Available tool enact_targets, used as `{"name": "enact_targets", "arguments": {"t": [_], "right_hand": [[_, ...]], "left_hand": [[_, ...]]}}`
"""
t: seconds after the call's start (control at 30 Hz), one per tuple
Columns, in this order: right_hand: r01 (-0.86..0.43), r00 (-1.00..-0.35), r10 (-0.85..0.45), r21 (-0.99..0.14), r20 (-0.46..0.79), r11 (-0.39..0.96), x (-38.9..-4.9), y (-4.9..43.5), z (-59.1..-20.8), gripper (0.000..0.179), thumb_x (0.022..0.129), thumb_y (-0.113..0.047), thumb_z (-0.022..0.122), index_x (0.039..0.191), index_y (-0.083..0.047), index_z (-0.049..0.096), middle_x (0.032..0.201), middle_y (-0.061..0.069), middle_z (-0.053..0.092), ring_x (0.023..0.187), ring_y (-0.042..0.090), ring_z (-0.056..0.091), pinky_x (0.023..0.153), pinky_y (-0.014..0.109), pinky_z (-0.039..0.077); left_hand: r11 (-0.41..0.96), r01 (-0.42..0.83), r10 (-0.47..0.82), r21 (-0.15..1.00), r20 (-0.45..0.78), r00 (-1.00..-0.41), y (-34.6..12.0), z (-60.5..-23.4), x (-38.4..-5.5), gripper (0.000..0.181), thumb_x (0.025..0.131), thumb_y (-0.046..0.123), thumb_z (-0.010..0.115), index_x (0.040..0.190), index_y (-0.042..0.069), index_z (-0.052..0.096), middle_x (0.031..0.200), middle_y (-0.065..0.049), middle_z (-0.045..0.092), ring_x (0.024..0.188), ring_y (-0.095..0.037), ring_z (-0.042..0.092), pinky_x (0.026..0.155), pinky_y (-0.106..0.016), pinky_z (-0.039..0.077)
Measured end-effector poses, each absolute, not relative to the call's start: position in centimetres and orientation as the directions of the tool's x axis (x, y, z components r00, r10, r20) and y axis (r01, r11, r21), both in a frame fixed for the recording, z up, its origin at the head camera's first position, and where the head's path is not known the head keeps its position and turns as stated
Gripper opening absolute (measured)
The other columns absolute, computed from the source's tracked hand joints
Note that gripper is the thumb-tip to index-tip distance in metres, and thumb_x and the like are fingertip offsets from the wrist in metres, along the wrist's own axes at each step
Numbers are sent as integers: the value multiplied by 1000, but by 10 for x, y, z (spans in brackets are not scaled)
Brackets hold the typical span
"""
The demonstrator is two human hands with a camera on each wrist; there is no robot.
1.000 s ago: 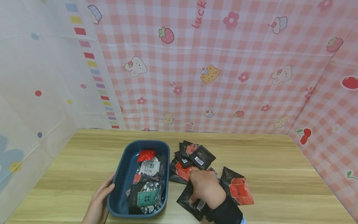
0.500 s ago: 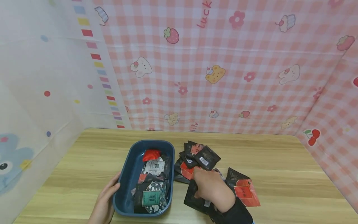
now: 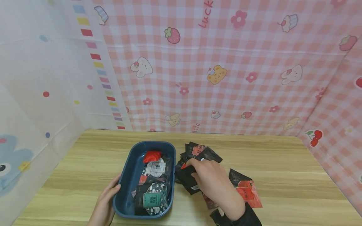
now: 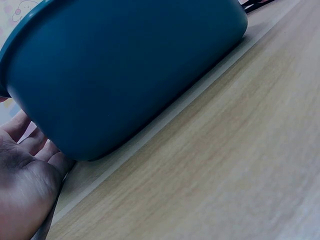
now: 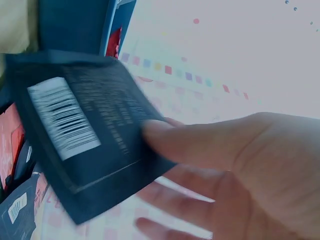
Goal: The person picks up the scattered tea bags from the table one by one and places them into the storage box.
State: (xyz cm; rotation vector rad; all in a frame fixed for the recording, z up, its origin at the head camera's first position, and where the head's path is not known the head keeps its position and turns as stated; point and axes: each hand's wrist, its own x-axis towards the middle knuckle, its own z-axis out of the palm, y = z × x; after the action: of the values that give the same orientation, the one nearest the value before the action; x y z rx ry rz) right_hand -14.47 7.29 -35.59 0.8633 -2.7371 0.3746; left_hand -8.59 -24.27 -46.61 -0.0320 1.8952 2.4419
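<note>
My left hand rests against the left outer side of a blue plastic bin, thumb by the rim. In the left wrist view its fingers lie along the bin's curved wall. Between thumb and fingers, my right hand pinches a black sachet, its barcode side toward the right wrist camera. In the head view this sachet hangs right of the bin, overlapping a pile of black-and-red sachets. Inside the bin lie several sachets, among them a green-labelled one, a silver-labelled one and a shiny red packet.
Another black-and-red sachet lies right of my right hand, and a dark sachet shows partly under the wrist. The wooden table meets a pink checked cloth at the back.
My right hand has lifted a black sachet off the table and carried it up and left toward the bin, uncovering a sachet beneath. The left hand stays at the bin; the head view shifted slightly.
</note>
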Motion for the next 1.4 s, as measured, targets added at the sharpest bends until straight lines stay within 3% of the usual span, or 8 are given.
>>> {"name": "enact_targets", "arguments": {"t": [0.17, 0.33, 0.57, 0.7, 0.87, 0.97, 1.17, 1.4], "right_hand": [[-599, -760, -492, -165, 424, 784, -143, 67, -351, 29, 77, -17, 73, 105, -21, 67, 68, -7, 69, 57, 5, 54, 57, 27, 52], [-622, -709, -460, -168, 535, 765, -139, 63, -344, 29, 79, -17, 72, 107, -21, 67, 65, -9, 66, 53, 2, 46, 51, 22, 45], [-687, -642, -442, -215, 626, 694, -129, 51, -342, 28, 79, -16, 72, 105, -21, 69, 75, -7, 70, 60, 2, 51, 54, 22, 48], [-729, -653, -492, -301, 576, 615, -122, 39, -347, 24, 82, -14, 68, 105, -21, 68, 63, -10, 59, 55, 1, 40, 51, 17, 40], [-721, -686, -606, -491, 402, 489, -113, 26, -354, 28, 87, -13, 61, 114, -23, 63, 74, -7, 66, 56, 2, 41, 48, 12, 31], [-712, -667, -669, -544, 327, 444, -109, 19, -359, 31, 89, -12, 59, 117, -24, 60, 72, -6, 65, 53, 1, 39, 47, 11, 30], [-754, -600, -739, -524, 306, 396, -106, 9, -372, 27, 90, -11, 57, 115, -22, 61, 57, -6, 49, 47, -1, 31, 46, 8, 25], [-799, -568, -751, -444, 338, 405, -108, 6, -382, 24, 90, -15, 60, 113, -21, 62, 78, -5, 69, 56, -3, 42, 50, 6, 31]], "left_hand": [[-234, -64, 26, 970, -60, -998, -243, -466, -86, 60, 102, 22, 33, 149, -5, 6, 119, 37, 49, 111, 14, 47, 88, -9, 48], [-220, -82, 22, 972, -79, -997, -243, -465, -86, 61, 102, 23, 34, 149, -4, 7, 118, 36, 48, 110, 15, 47, 87, -9, 48], [-237, -55, 32, 970, -49, -998, -243, -465, -86, 60, 102, 21, 33, 148, -7, 6, 118, 36, 52, 111, 12, 49, 87, -10, 48], [-244, -53, 32, 968, -46, -998, -244, -466, -86, 59, 102, 21, 33, 148, -7, 7, 119, 35, 53, 111, 9, 50, 87, -11, 49], [-255, -47, 34, 966, -40, -999, -245, -467, -85, 57, 102, 20, 33, 149, -4, 10, 120, 34, 54, 111, 8, 51, 87, -12, 50], [-268, -34, 33, 963, -26, -999, -245, -468, -85, 53, 102, 18, 33, 149, 0, 16, 120, 33, 55, 112, 8, 51, 87, -12, 50], [-252, -35, 28, 967, -29, -999, -246, -469, -85, 57, 102, 19, 33, 149, -5, 10, 120, 34, 54, 112, 10, 50, 88, -10, 48], [-247, -54, 40, 968, -45, -998, -244, -465, -86, 60, 103, 20, 32, 148, -7, 5, 119, 35, 53, 112, 10, 50, 87, -11, 49]]}}
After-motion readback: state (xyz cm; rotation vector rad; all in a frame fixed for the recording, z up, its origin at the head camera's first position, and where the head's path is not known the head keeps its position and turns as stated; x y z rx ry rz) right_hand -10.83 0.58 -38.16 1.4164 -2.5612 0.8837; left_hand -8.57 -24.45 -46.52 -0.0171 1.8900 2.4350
